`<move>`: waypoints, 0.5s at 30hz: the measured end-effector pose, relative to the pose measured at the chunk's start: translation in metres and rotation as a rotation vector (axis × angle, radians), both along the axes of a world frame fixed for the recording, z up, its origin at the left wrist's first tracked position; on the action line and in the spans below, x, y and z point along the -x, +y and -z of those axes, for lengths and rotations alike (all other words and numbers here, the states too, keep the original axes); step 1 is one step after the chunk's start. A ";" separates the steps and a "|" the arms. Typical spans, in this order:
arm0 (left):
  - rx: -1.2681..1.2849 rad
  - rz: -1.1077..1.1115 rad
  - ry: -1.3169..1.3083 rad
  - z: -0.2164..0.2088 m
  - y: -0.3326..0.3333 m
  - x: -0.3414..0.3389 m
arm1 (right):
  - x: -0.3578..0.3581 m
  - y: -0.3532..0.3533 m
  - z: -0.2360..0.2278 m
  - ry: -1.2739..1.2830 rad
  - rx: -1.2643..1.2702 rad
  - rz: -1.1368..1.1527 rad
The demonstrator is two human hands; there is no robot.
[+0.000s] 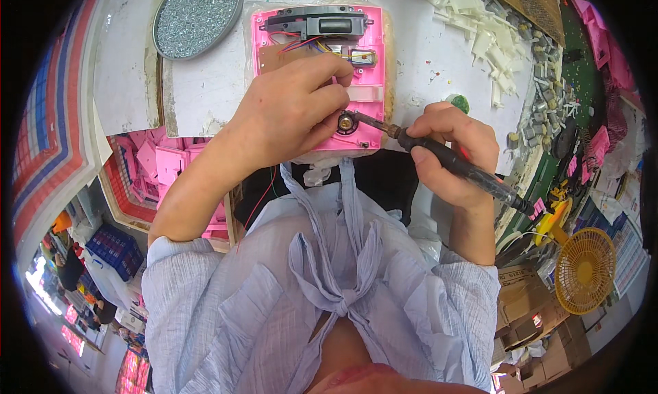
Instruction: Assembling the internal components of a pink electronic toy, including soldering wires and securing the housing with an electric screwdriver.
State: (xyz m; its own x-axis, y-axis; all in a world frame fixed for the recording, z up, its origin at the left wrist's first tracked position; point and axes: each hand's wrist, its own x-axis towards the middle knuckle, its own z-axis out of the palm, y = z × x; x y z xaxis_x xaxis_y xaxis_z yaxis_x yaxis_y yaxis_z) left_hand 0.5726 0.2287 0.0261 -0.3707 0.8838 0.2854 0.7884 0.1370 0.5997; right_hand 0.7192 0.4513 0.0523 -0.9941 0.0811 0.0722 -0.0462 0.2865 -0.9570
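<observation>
A pink plastic housing point(325, 142) lies on the table in front of me. Across its far end runs a black plastic part point(334, 26), with thin coloured wires point(293, 44), a brown board point(273, 59) and a small silver motor point(363, 58) below. My left hand point(291, 113) rests over the housing's left side, fingers curled together; what they pinch is hidden. In my right hand point(458, 150) is a black-handled soldering iron point(473, 176), gripped like a pen. Its tip points left, at the edge of a small round speaker point(347, 123) near the housing's close end.
A round tray of screws point(197, 20) stands at the far left. White plastic parts point(483, 41) and several small metal motors point(545, 109) lie to the right. Pink pieces point(161, 162) fill a box at lower left. A yellow fan point(586, 270) is at lower right.
</observation>
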 end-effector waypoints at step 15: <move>-0.002 -0.008 0.011 0.000 -0.005 0.000 | -0.034 0.025 -0.024 0.126 -0.002 0.219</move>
